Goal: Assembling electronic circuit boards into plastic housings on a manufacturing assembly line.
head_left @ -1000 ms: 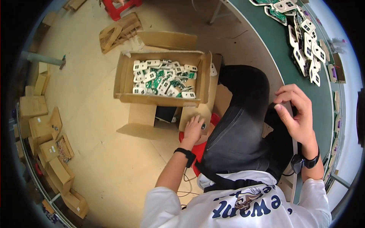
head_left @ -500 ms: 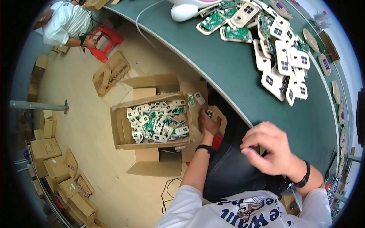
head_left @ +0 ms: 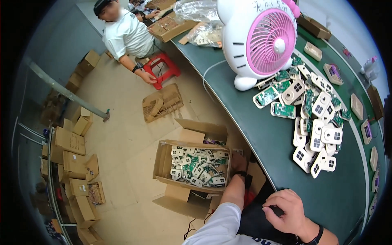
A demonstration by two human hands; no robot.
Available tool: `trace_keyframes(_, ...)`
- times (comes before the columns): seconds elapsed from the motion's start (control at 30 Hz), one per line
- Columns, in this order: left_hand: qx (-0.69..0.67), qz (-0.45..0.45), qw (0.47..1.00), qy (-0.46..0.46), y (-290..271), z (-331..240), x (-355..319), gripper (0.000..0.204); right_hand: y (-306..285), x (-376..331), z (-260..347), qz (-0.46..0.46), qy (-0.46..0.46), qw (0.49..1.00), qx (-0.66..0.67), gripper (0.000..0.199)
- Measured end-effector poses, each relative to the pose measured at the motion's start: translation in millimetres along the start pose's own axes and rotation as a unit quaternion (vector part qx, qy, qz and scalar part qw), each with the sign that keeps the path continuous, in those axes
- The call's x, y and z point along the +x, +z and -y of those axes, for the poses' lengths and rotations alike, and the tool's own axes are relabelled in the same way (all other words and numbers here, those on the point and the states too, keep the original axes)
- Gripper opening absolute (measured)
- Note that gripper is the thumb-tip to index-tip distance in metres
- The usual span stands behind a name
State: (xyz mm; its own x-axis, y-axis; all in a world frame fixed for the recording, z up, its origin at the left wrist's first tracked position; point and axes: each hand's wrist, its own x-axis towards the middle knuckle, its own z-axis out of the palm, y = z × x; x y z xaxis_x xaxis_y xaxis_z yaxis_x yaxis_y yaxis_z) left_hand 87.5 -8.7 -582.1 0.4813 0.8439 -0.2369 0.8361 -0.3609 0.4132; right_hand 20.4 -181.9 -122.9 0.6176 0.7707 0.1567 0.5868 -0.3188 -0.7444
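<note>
My left hand [head_left: 238, 162] is lowered beside the open carton [head_left: 163, 160], just off its right wall. Its fingers are dim and blurred, close to a pale casing part [head_left: 237, 151]; whether they hold it cannot be made out. Inside the carton lies a heap of white casings with green circuit boards [head_left: 198, 166]. Near the green table's [head_left: 245, 122] edge my right hand [head_left: 283, 210] is curled, thumb bent toward the forefinger, with nothing visible between them. Farther up the table is a loose pile of white casings [head_left: 316, 134], some with green boards [head_left: 267, 96] showing.
A white and pink fan [head_left: 261, 41] stands at the table's far end, its cable hanging over the edge. Beyond, a person [head_left: 126, 34] reaches toward a red stool [head_left: 162, 69]. A flattened cardboard piece [head_left: 162, 103] lies on the floor; cartons [head_left: 71, 141] line the left.
My view has lifted, bringing the whole fan and the other person into sight. My left hand has moved closer against the carton's right side. My right hand keeps its curled pose.
</note>
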Motion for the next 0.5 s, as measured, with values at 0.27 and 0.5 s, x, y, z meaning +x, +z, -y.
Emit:
trace_keyframes(0.27, 0.039, 0.034, 0.994, 0.100, -38, 9, -22, 0.053, 3, 3, 4, -0.017, 0.006, 1.000, 0.019, 0.009)
trace_keyframes(0.5, -0.061, 0.188, 0.975, 0.099, -121, 5, -68, 0.063, 4, -5, 2, -0.037, -0.010, 0.998, 0.042, 0.007)
